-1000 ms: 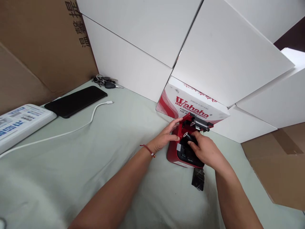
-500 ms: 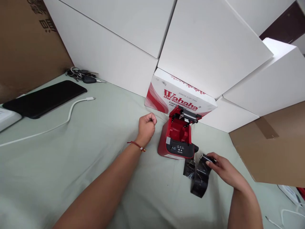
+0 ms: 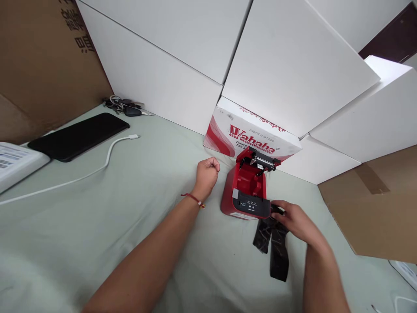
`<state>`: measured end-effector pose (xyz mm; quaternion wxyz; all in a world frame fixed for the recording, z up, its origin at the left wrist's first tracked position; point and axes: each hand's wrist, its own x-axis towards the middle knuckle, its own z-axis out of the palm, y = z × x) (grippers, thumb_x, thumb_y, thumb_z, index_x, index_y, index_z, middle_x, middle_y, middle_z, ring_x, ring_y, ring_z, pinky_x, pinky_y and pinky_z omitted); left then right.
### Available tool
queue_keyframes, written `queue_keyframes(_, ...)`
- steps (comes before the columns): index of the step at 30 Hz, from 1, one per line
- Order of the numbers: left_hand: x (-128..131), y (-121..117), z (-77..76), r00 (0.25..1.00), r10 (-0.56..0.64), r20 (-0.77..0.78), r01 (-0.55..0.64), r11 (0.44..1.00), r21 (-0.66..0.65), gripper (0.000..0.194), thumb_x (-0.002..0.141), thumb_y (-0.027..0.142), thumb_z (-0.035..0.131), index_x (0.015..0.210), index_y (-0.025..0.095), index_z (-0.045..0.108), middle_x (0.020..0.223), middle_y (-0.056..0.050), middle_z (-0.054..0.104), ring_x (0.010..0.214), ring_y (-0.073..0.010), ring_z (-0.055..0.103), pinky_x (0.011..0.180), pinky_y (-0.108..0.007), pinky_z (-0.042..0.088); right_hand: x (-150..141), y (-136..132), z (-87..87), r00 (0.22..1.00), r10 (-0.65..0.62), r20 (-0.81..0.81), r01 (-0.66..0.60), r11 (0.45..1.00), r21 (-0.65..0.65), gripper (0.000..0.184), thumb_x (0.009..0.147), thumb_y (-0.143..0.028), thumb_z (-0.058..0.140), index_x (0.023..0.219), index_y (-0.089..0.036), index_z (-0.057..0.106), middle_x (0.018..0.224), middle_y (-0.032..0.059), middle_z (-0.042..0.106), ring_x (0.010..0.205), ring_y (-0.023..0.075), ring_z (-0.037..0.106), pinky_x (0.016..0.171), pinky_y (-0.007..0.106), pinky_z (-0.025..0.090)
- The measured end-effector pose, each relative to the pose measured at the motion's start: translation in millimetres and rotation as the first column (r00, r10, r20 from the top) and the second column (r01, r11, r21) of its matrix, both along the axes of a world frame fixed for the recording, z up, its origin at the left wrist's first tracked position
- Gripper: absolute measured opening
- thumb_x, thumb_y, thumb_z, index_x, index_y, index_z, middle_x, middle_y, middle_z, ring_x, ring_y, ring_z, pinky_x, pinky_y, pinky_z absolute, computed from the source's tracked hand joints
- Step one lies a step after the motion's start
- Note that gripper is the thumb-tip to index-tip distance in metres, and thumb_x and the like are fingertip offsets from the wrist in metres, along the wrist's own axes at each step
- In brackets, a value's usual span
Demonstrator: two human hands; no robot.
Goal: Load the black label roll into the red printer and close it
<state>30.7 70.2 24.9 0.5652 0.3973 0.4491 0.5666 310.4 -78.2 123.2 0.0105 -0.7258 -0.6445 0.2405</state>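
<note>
A red label printer (image 3: 228,195) with a black front panel stands in the middle, its lid (image 3: 263,160) raised and the red compartment inside exposed. My left hand (image 3: 207,174) is curled into a fist just left of the printer, with nothing seen in it. At the printer's right front corner, my right hand (image 3: 291,217) is closed on a roll of black ribbon, largely covered by the fingers. Two lengths of the shiny black ribbon (image 3: 279,256) hang below the hand, in front of the printer. Whether the roll touches the printer I cannot tell.
Behind the printer, a white and red carton (image 3: 224,130) rests against white panels. At left lie a black phone (image 3: 81,134), keys (image 3: 130,108), a white cable (image 3: 109,152) and a white box (image 3: 22,165). Cardboard (image 3: 355,208) bounds the right side.
My right hand has moved left with the black ribbon, up to the printer's corner, and the ribbon lengths hang straighter. My left hand stays a fist. The view has shifted slightly.
</note>
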Motion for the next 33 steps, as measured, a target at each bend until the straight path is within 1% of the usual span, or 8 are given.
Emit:
queue_keyframes(5, 2, 0, 0.1, 1.0, -0.022, 0.001, 0.022, 0.999, -0.031, 0.009, 0.046, 0.017, 0.045, 0.053, 0.021, 0.051, 0.05, 0.003, 0.044, 0.052, -0.0112, 0.035, 0.052, -0.025, 0.02, 24, -32, 93.8, 0.996, 0.081, -0.037, -0.079, 0.996, 0.042, 0.044, 0.095, -0.058, 0.065, 0.127, -0.031, 0.079, 0.121, 0.0121, 0.081, 0.086, 0.0269, 0.075, 0.076, 0.038, 0.062)
queue_keyframes(8, 3, -1, 0.8, 1.0, -0.029, 0.003, 0.029, 0.999, -0.04, 0.009, 0.048, 0.015, 0.046, 0.053, 0.021, 0.051, 0.05, 0.003, 0.045, 0.051, -0.0109, 0.036, 0.052, -0.025, 0.02, 0, -23, 114.1, 0.978, 0.183, -0.099, -0.178, 0.982, 0.06, 0.044, 0.096, -0.06, 0.063, 0.127, -0.033, 0.079, 0.118, 0.0105, 0.081, 0.084, 0.0255, 0.073, 0.072, 0.036, 0.061)
queue_keyframes(11, 3, -1, 1.0, 1.0, -0.023, 0.007, 0.023, 0.999, -0.045, 0.009, 0.049, 0.015, 0.047, 0.053, 0.021, 0.051, 0.05, 0.003, 0.045, 0.051, -0.0107, 0.036, 0.053, -0.025, 0.02, -41, 9, 94.8, 0.971, 0.214, -0.108, -0.203, 0.974, 0.101, 0.042, 0.102, -0.051, 0.054, 0.134, -0.03, 0.073, 0.126, 0.0069, 0.079, 0.099, 0.0248, 0.073, 0.088, 0.037, 0.06)
queue_keyframes(17, 3, 0, -0.3, 1.0, -0.019, 0.017, 0.019, 0.999, -0.048, 0.01, 0.049, 0.015, 0.047, 0.055, 0.021, 0.052, 0.051, 0.004, 0.045, 0.051, -0.0107, 0.036, 0.052, -0.025, 0.021, -102, 64, 39.3, 0.948, 0.171, 0.269, -0.207, 0.972, 0.11, 0.046, 0.1, -0.023, 0.055, 0.145, -0.021, 0.063, 0.144, 0.0108, 0.071, 0.122, 0.0285, 0.07, 0.099, 0.038, 0.052)
queue_keyframes(21, 4, 0, -1.0, 1.0, -0.016, 0.022, 0.017, 0.998, -0.057, 0.011, 0.05, 0.015, 0.047, 0.057, 0.021, 0.052, 0.052, 0.004, 0.045, 0.051, -0.0109, 0.037, 0.052, -0.025, 0.022, -117, 82, 26.5, 0.891, 0.166, 0.423, -0.198, 0.98, 0.033, 0.044, 0.099, -0.021, 0.059, 0.143, -0.022, 0.064, 0.139, 0.0125, 0.073, 0.116, 0.0318, 0.073, 0.087, 0.036, 0.052)
queue_keyframes(25, 5, 0, -2.1, 1.0, -0.019, 0.022, 0.02, 0.998, -0.063, 0.011, 0.051, 0.015, 0.047, 0.058, 0.021, 0.052, 0.053, 0.004, 0.046, 0.052, -0.0112, 0.038, 0.053, -0.025, 0.024, -122, 96, 21.3, 0.89, 0.188, 0.416, -0.214, 0.977, 0.015, 0.039, 0.096, -0.016, 0.061, 0.134, -0.017, 0.069, 0.134, 0.0162, 0.075, 0.112, 0.0329, 0.074, 0.085, 0.037, 0.052)
queue_keyframes(29, 6, 0, -3.5, 1.0, -0.017, 0.009, 0.018, 0.998, -0.059, 0.01, 0.055, 0.014, 0.049, 0.061, 0.021, 0.052, 0.053, 0.005, 0.046, 0.052, -0.0115, 0.038, 0.053, -0.025, 0.024, -114, 86, 21.5, 0.929, 0.234, 0.287, -0.272, 0.957, 0.103, 0.036, 0.103, -0.023, 0.058, 0.137, -0.02, 0.068, 0.143, 0.0115, 0.072, 0.125, 0.0262, 0.071, 0.102, 0.036, 0.054)
queue_keyframes(33, 6, 0, -1.6, 0.999, -0.029, -0.016, 0.028, 0.999, -0.034, 0.008, 0.065, 0.013, 0.053, 0.065, 0.021, 0.056, 0.056, 0.004, 0.05, 0.056, -0.0131, 0.044, 0.057, -0.026, 0.033, -98, 35, 7.3, 0.96, 0.281, 0.016, -0.254, 0.839, 0.481, 0.033, 0.11, -0.034, 0.051, 0.134, -0.023, 0.07, 0.141, 0.01, 0.074, 0.131, 0.0238, 0.068, 0.114, 0.042, 0.053)
